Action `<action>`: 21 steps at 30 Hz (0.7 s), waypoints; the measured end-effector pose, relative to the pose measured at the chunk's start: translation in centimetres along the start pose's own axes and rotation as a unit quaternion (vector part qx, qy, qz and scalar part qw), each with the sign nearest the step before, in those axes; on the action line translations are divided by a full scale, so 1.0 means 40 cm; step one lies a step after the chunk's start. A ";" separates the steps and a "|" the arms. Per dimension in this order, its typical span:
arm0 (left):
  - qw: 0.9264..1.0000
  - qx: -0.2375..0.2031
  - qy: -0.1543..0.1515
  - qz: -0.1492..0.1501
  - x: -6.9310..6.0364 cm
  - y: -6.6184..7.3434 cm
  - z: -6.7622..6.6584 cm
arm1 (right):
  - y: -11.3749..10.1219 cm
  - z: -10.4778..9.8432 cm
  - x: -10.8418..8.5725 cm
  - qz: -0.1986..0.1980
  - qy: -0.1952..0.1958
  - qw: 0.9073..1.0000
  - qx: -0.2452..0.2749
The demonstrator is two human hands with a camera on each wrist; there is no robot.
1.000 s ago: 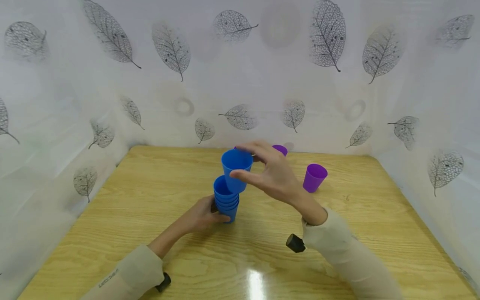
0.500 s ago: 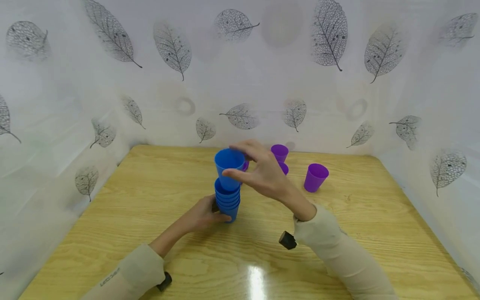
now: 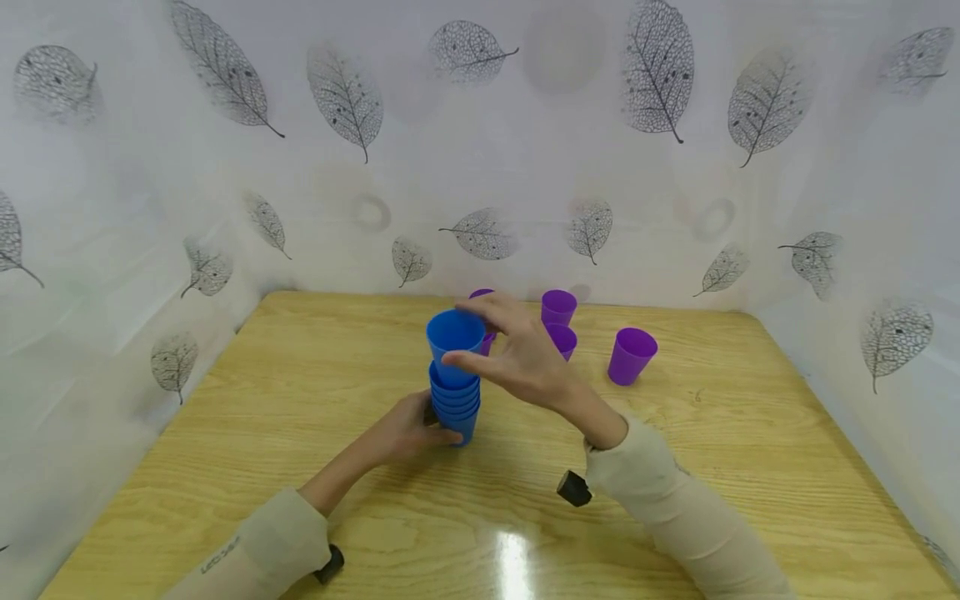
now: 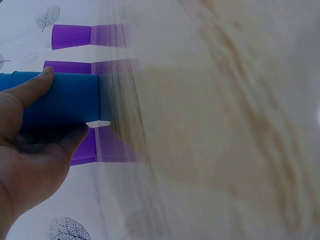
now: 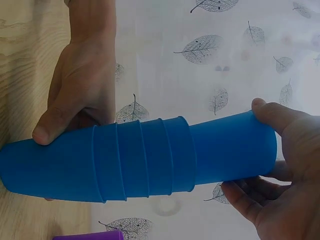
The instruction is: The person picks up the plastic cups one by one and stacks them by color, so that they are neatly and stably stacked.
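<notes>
Lowered blue cup (image 3: 455,335) deeper into stack (image 3: 456,408) since earlier, pinching it high with right hand (image 3: 528,354), gripping stack low with left hand (image 3: 408,429). Best kept in line with stack, easing straight down.

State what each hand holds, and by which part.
The left hand grips the blue cup stack round its bottom cup; the right hand holds the topmost cup near its rim.
</notes>
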State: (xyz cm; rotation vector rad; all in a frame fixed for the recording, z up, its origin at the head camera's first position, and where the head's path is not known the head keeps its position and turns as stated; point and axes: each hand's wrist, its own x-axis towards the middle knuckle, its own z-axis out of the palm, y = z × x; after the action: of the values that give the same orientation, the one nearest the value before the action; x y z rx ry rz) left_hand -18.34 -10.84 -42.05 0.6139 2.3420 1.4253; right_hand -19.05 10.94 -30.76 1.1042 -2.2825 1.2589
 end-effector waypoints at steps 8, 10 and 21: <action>1.000 0.017 0.000 0.012 0.003 -0.004 0.003 | 0.020 0.016 -0.025 -0.018 -0.004 1.000 0.017; 1.000 0.020 0.000 0.014 0.003 -0.004 0.003 | 0.026 0.018 -0.032 -0.022 -0.004 1.000 0.021; 1.000 0.021 0.021 -0.007 0.001 -0.001 0.012 | 0.048 0.010 -0.071 -0.012 0.003 1.000 0.018</action>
State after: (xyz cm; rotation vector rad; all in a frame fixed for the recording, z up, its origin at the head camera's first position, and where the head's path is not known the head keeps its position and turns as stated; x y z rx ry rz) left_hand -18.15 -10.48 -42.31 0.5822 2.4092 1.3993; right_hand -18.57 12.60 -33.75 1.1357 -2.2434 1.2984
